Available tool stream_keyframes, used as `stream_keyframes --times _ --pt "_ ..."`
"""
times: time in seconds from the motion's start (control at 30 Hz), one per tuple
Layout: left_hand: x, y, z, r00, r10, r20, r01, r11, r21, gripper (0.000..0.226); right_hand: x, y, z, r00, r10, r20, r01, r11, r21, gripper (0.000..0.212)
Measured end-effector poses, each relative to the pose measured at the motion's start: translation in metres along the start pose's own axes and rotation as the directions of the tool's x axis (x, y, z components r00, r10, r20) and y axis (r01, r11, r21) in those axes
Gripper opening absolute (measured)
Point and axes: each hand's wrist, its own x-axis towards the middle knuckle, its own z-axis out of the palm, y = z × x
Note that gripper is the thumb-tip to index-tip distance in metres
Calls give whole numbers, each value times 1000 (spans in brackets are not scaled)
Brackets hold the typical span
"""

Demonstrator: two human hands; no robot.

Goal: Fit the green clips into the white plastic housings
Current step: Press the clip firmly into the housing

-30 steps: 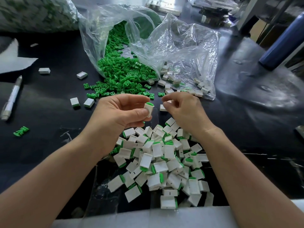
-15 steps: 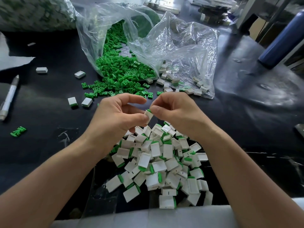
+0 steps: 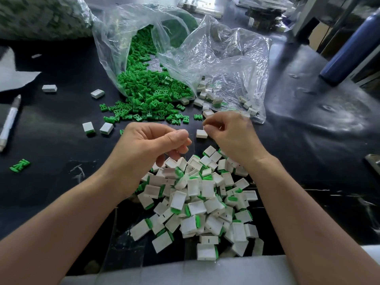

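My left hand (image 3: pixel 156 142) hovers above the heap of fitted white housings (image 3: pixel 201 202) with green clip ends showing. Its fingers are loosely curled and nothing shows in them. A blurred fitted housing (image 3: pixel 178 174) lies on the heap just below its fingertips. My right hand (image 3: pixel 230 136) is further back, fingers bent, tips against the right edge of a single white housing (image 3: pixel 201 133) lying flat on the black table. Whether it pinches that housing I cannot tell. Loose green clips (image 3: pixel 148 93) spill from a clear bag (image 3: pixel 115 40).
A second clear bag (image 3: pixel 236 64) at the back right holds unfitted white housings. Stray housings (image 3: pixel 106 128) and a green clip (image 3: pixel 19 165) lie to the left, beside a pen (image 3: pixel 9 122). A blue bottle (image 3: pixel 349 48) stands far right. The table's pale front edge (image 3: pixel 185 272) is near me.
My hands have parted. The fitted housing has left my left hand and dropped onto the heap. My right hand moved back and right to the single housing on the table.
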Motion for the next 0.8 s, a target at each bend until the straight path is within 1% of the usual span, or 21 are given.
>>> stream_keyframes --times 0.17,0.23,0.3,0.37,0.4,0.5,0.57,0.63,0.7,0.8 --pt "3 -2 -3 995 -39 -92 40 999 8 20 5 4 11 996 -16 91 36 974 -224 30" --pt "5 -3 -4 991 -59 -118 61 998 11 12 6 5 13 996 -24 86 46 963 -264 26" --pt "7 -6 -4 985 -78 -153 84 996 34 15 6 5 12 995 -32 91 55 963 -264 21" --pt "7 -8 -4 979 -100 -179 110 993 45 14 5 3 9 994 -54 92 73 972 -222 21" --pt "7 -9 -4 976 -110 -187 120 992 44 12 4 1 7 994 -81 78 93 981 -169 21" --pt "7 -9 -4 976 -125 -178 132 991 25 14 -5 -14 5 974 -224 23 224 974 21 18" --pt "7 -8 -3 979 -132 -155 137 990 20 22 -12 -23 7 942 -333 44 330 942 64 19" --pt "7 -8 -2 983 -125 -138 130 991 27 19 -17 -28 9 911 -406 68 402 913 75 19" --pt "7 -8 -3 983 -123 -138 128 992 25 10 -18 -27 7 912 -402 81 393 913 107 21" --pt "8 -7 -3 980 -132 -150 134 991 1 4 -12 -20 0 953 -289 90 280 954 102 18"
